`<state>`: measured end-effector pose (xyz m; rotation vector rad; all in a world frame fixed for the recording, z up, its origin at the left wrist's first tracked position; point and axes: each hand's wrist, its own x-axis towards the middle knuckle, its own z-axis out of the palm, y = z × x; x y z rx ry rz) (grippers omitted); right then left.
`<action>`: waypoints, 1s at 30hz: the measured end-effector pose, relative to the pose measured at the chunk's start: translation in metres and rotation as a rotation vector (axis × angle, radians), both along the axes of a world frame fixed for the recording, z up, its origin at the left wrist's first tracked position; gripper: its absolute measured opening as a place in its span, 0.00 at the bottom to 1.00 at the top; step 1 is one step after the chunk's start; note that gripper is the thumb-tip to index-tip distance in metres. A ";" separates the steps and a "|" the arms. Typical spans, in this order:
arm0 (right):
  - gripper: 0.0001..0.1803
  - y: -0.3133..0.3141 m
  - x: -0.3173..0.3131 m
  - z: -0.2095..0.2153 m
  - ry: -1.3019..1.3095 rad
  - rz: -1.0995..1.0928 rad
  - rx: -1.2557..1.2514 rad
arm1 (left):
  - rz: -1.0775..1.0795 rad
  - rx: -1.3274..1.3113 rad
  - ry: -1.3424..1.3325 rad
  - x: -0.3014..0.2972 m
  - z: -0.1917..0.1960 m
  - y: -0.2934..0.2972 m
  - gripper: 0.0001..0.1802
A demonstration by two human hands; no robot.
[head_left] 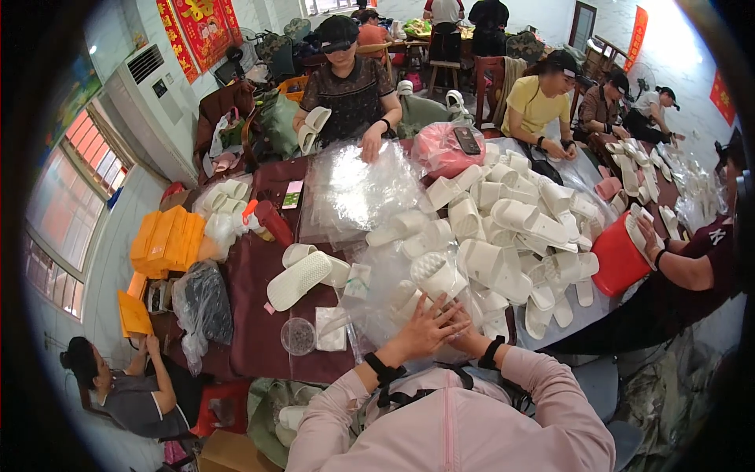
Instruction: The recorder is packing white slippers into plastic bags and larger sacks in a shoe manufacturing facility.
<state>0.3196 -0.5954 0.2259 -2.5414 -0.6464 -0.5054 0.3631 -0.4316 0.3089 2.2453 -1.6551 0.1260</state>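
Observation:
My left hand (425, 326) lies flat with fingers spread on a clear plastic bag (385, 303) at the near table edge. My right hand (465, 334) sits just beside and partly under it, mostly hidden, pressing on the same bag. A white slipper (437, 274) rests right above my fingers. Whether a slipper is inside the bag under my hands I cannot tell. A big heap of white slippers (511, 228) fills the table ahead and to the right.
A pair of white slippers (303, 275), a small round clear lid (298, 336) and a stack of clear bags (354, 189) lie on the dark red table (252, 315). A red bin (617, 259) stands right. Other people work around the table.

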 end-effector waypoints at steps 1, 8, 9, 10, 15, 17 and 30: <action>0.31 0.002 0.001 0.003 -0.021 0.001 -0.041 | 0.009 -0.012 -0.008 0.001 0.001 0.002 0.23; 0.30 0.004 0.010 0.006 -0.038 0.012 0.212 | -0.057 -0.056 0.066 0.007 0.033 0.021 0.26; 0.28 0.008 0.013 0.018 -0.095 -0.030 0.195 | 0.003 -0.224 0.032 0.006 0.026 0.034 0.30; 0.27 0.012 0.015 0.029 -0.150 -0.075 0.176 | 0.060 -0.394 0.001 0.008 0.024 0.042 0.34; 0.22 0.017 0.016 0.051 -0.137 -0.128 0.218 | 0.512 -0.865 0.266 0.042 0.024 0.043 0.38; 0.21 0.017 0.016 0.047 -0.134 -0.108 0.162 | 0.630 -0.978 0.333 0.049 0.016 0.039 0.39; 0.18 0.006 0.008 0.035 -0.091 -0.106 -0.131 | 0.592 -1.207 1.687 0.043 -0.047 0.021 0.19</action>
